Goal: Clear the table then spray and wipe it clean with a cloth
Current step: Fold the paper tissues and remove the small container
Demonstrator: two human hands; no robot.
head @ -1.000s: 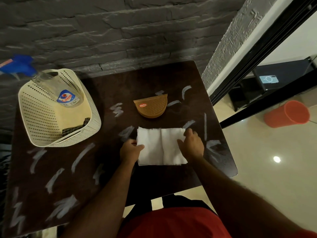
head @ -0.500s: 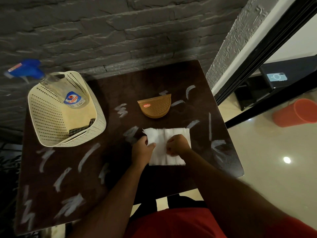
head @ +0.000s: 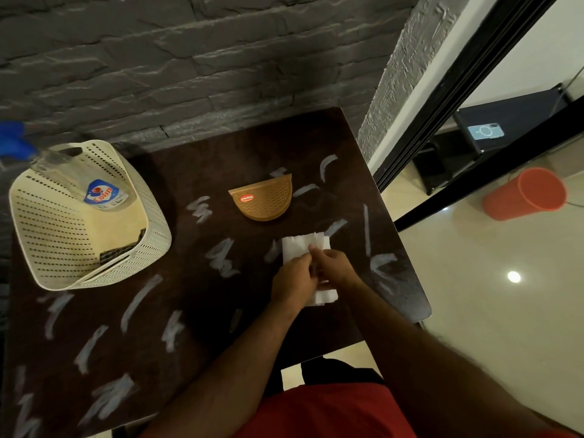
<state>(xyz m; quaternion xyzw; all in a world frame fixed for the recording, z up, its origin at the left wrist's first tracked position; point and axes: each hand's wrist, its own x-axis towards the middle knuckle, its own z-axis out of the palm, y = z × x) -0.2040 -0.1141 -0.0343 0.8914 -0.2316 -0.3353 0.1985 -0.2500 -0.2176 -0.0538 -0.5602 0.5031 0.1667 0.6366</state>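
Observation:
A white tissue (head: 300, 246) lies folded narrow on the dark table (head: 221, 311), near its right side. My left hand (head: 292, 281) and my right hand (head: 333, 268) meet over it, and both pinch its folded layers. White chalk-like smears mark much of the tabletop. A brown half-round napkin holder (head: 264, 199) stands behind the tissue. At the far left, a cream perforated basket (head: 151, 245) holds a clear spray bottle (head: 79, 184) with a blue trigger head and a dark cloth (head: 121, 249) in its bottom.
A dark stone wall (head: 189, 64) runs behind the table. To the right lies a pale tiled floor with an orange bucket (head: 526, 194) on its side, a black frame, and a low black stand bearing a phone (head: 485, 131).
My hands came together from the tissue's two sides, and the tissue went from spread wide to folded narrow. The view shifted slightly.

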